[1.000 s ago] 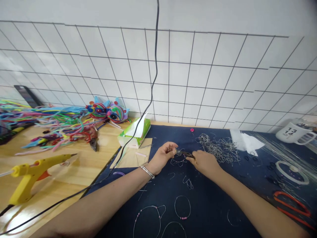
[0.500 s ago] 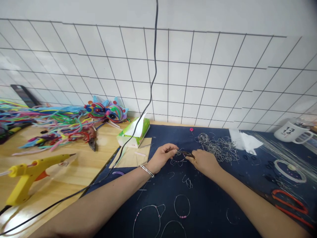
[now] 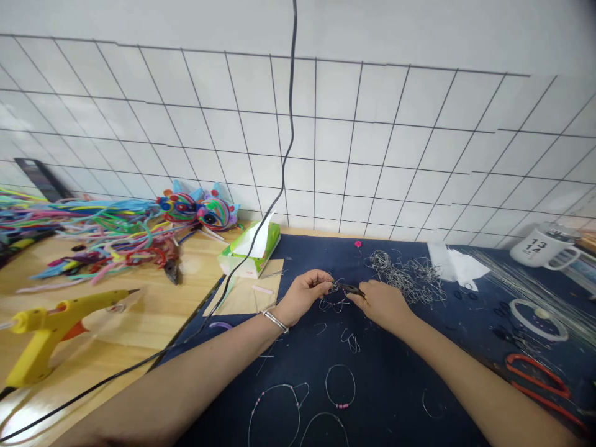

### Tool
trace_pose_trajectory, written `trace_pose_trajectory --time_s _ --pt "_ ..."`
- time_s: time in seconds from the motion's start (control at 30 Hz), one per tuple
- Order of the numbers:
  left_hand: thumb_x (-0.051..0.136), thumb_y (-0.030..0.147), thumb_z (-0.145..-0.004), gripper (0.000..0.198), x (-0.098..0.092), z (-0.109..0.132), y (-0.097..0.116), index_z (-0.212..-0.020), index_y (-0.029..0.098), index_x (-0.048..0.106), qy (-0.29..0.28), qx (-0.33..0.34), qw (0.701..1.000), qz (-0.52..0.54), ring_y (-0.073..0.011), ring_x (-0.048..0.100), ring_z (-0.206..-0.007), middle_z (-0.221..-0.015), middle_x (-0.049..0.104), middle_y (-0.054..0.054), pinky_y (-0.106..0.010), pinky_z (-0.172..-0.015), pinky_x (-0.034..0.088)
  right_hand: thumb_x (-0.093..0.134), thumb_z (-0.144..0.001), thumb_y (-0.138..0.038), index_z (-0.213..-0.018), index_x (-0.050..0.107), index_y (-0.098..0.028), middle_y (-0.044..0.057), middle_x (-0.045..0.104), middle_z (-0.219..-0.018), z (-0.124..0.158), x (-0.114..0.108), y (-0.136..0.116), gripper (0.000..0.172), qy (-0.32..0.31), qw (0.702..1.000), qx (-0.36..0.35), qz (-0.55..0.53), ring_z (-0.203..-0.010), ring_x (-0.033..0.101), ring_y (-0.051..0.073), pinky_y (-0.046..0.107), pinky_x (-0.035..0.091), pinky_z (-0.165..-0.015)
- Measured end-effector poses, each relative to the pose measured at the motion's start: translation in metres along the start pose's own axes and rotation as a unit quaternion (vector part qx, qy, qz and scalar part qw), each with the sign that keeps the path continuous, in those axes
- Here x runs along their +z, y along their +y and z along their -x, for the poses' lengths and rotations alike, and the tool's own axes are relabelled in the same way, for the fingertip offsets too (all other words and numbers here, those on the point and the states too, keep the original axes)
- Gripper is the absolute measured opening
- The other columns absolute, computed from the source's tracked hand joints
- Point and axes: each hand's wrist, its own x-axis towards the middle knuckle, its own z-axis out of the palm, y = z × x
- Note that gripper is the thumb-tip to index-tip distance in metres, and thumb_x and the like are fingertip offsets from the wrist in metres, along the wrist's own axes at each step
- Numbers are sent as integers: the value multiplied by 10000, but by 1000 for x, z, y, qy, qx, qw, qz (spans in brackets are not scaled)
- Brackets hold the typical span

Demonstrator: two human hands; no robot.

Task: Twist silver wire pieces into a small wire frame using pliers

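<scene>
Between finger and thumb, my left hand (image 3: 307, 295) pinches a thin wire piece strung with small beads (image 3: 338, 302). My right hand (image 3: 382, 302) is closed around dark-jawed pliers (image 3: 351, 289), whose tips point left and meet the wire close to my left fingertips. The exact grip of the jaws is too small to make out. Nearer to me on the dark blue mat (image 3: 382, 391) lie a wire ring with pink beads (image 3: 342, 406), a larger beaded wire loop (image 3: 263, 393) and a bent wire scrap (image 3: 351, 341).
Behind my right hand is a tangled wire heap (image 3: 410, 279). Red-handled scissors (image 3: 537, 372), a white ring (image 3: 516, 316) and a mug (image 3: 535, 248) stand right. Left are a tissue box (image 3: 251, 251), a yellow glue gun (image 3: 51, 329) and colourful pipe cleaners (image 3: 102, 230). A black cable (image 3: 286, 161) hangs across.
The whole view has shifted very slightly. Both hands keep their places at the beaded wire, and the pliers show no clear movement.
</scene>
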Motion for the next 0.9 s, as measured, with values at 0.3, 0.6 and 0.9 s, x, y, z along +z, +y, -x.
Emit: trace_pose_trajectory --time_s 0.3,0.6,0.9 --pt "577 348 -716 236 -1 -1 -2 -834 144 585 14 -3 1000 -4 -91 479 -616 -698 557 -11 -220 -585 393 154 -813 -605 -808 542 -194 58 555 -778 -1 -8 6 565 -8 1000 -18 -7 -703 530 149 244 355 -570" --pt "575 336 -720 219 1 1 -3 -833 148 579 9 2 1000 -8 -89 468 -612 -689 548 -2 -219 -593 383 187 -822 -582 -799 534 -198 57 548 -767 0 -17 12 518 21 999 -25 -10 -689 509 147 236 321 -540" --pt "554 340 -737 211 3 5 2 -806 142 574 -12 29 999 -38 -88 465 -611 -683 541 -1 -213 -591 374 320 -804 -534 -750 543 -193 28 571 -728 -9 -39 4 411 44 987 -8 -153 -612 500 117 223 310 -515"
